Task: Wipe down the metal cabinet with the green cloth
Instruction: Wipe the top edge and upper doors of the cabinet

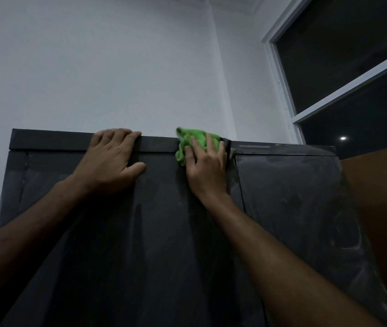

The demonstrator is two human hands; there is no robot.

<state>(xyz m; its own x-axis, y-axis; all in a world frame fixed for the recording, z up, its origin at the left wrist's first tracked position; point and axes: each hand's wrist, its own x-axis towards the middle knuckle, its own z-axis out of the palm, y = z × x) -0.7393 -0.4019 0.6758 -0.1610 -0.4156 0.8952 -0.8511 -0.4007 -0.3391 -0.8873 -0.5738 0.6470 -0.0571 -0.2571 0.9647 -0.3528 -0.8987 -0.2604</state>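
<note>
Head view: both hands up at the top edge of the dark metal cabinet [164, 232], the green cloth [193, 140] bunched on its rim

The left hand [112, 161] lies nearly flat, fingers hooked over the top lip and thumb spread on the door, gripping nothing; I judge it steadies the person for the high reach. The right hand [205, 161] presses the cloth with straight fingers against the rim just beside the seam between the doors, likely to scrub along that edge. The cloth looks soft and crumpled, with folds spilling out on the left side of the fingers. The right door [294, 197] is smooth sheet metal, streaked with pale dust
</note>
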